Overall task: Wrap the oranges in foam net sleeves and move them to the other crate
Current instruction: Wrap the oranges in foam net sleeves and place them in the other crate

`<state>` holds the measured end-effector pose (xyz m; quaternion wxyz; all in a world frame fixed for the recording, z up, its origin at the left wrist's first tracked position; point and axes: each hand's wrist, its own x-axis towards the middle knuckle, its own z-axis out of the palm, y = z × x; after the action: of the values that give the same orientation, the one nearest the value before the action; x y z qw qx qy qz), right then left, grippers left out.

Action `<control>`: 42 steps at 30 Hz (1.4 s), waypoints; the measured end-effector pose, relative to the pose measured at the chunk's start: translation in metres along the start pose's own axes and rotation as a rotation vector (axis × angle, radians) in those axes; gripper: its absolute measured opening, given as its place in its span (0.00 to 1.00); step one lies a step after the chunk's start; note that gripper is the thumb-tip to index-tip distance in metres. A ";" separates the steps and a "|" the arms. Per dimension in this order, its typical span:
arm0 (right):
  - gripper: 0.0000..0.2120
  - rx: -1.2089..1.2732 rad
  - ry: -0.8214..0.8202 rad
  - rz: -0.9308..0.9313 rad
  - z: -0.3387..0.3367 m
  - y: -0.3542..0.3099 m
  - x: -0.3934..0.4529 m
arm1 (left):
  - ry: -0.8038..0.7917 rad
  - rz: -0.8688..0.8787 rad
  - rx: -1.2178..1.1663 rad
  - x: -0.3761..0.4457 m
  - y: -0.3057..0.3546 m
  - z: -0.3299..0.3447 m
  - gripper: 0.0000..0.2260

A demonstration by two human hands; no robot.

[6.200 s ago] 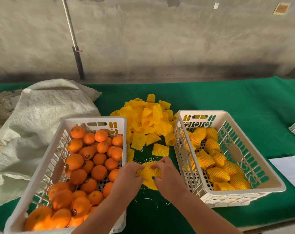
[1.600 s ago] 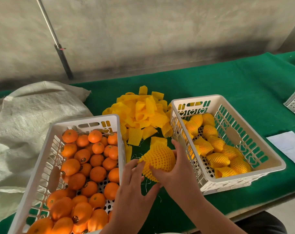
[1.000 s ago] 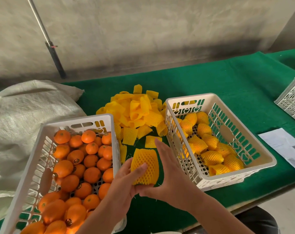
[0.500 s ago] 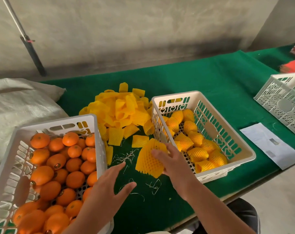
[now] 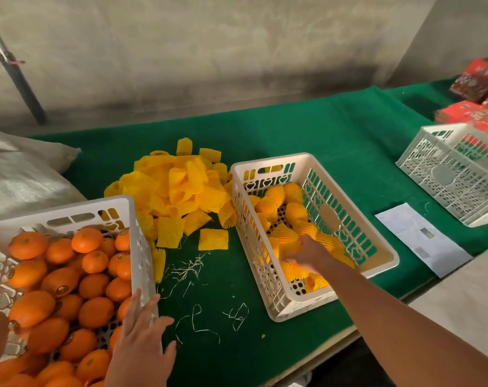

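A: How would a wrapped orange point(image 5: 291, 270) handle?

B: Light and firm, I'd judge; the foam cushioned it. Cup it round the middle. The right hand point(image 5: 307, 254) curled over it inside the right crate point(image 5: 382, 248).

A: And the left hand point(image 5: 142, 339)?

B: Spread flat, empty, by the left crate point(image 5: 142, 247). Green cloth covered the counter point(image 5: 334, 129); behind stood a bare concrete wall point(image 5: 209, 46).

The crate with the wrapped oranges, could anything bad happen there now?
Maybe. The right crate sits close to the table's front edge, so a push from the right hand inside it might nudge it off. A wrapped orange dropped hard could bruise or slip out of its sleeve. Also, the left hand is over the full crate's rim; leaning there might tip it.
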<state>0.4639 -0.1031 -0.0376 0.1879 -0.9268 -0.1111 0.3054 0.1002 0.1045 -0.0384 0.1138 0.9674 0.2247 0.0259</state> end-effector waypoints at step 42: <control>0.18 0.217 0.294 -0.146 -0.004 0.004 0.019 | 0.001 0.023 0.025 0.004 -0.016 0.012 0.23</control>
<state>0.4816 -0.1013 -0.0460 0.3225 -0.9253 -0.1157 0.1624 0.0980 0.1173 -0.0533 0.1014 0.9713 0.2139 0.0250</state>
